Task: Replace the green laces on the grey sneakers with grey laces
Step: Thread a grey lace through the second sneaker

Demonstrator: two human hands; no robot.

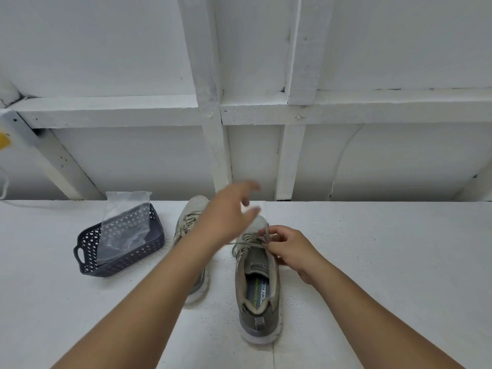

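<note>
Two bare forearms reach forward from the bottom edge over a white, slightly grainy desk (372, 249). Nearest the viewer stands the right sneaker (257, 288), heel toward the camera and toe pointing away, so its long axis runs straight forward. It has grey mesh and suede-like panels, a thick pale sole and a printed insole showing inside.

Over its laced throat, the right hand (288, 250) has thumb and fingertips curled in a pinching grip on the green lace (246, 245), a thin, flat, limp cord that trails leftward from the grip across the tongue. The lacing lies directly under and just left of that hand.

Further on, the left hand (230, 211) hovers blurred above the toes, fingers spread and holding nothing.

Partly hidden under the left forearm, the left sneaker (190, 214) lies parallel, still laced.

To the left sits a dark perforated plastic basket (87, 251) holding a clear crinkled bag (125, 225). Grey laces cannot be made out.

Behind the desk rises a white-painted timber wall (372, 49).
</note>
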